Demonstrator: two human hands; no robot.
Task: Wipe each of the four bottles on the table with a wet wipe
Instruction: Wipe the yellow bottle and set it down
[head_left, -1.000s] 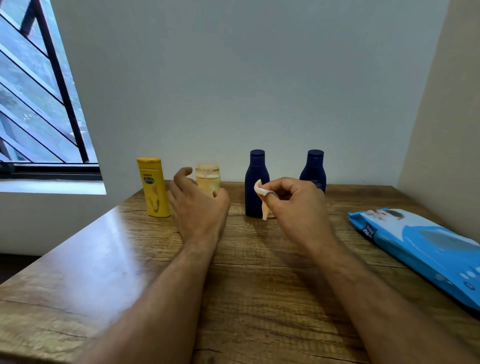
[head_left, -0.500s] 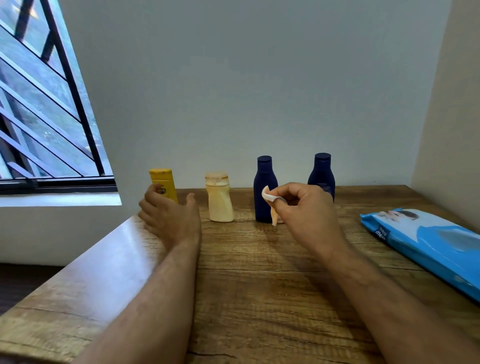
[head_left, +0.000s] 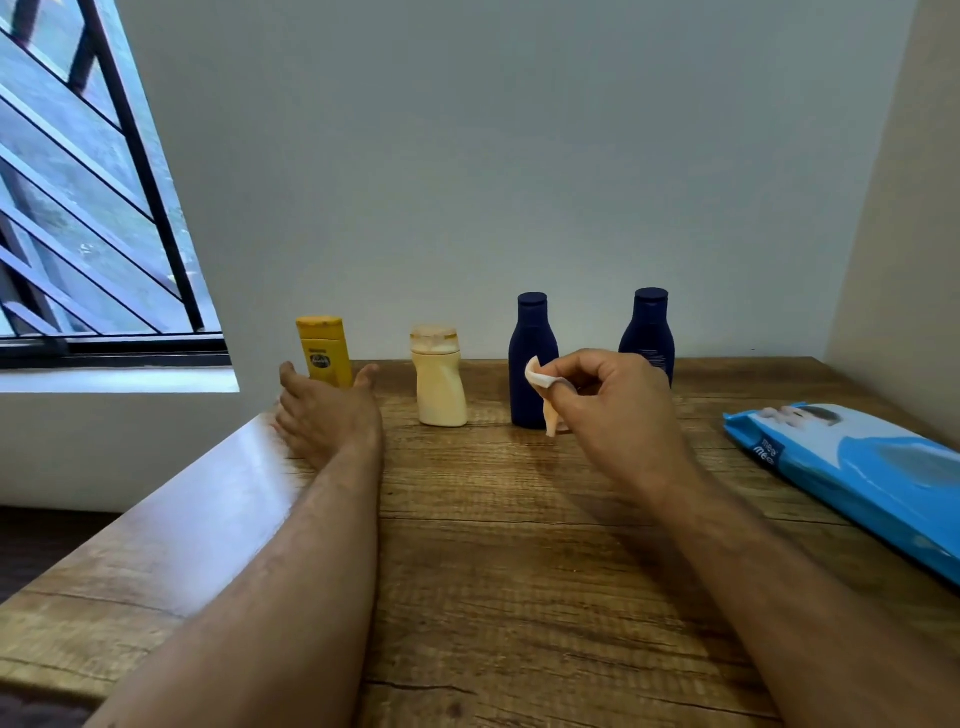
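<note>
I am pinching the small crumpled white wet wipe (head_left: 543, 387) in my right hand (head_left: 605, 410), just right of the upright yellow plastic bottle's (head_left: 322, 351) neighbours. My left hand (head_left: 327, 415), fingers spread, is reaching for that bottle, directly beyond its fingertips.

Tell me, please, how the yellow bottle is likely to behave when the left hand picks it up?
The yellow bottle looks like rigid plastic, so probably stiff and fairly light. It stands tall on a narrow base, so a nudge from the left hand could tip it. Its smooth sides may be slippery.

Wooden table (head_left: 519, 597): four bottles (head_left: 440, 384), wipes pack (head_left: 862, 467)
</note>
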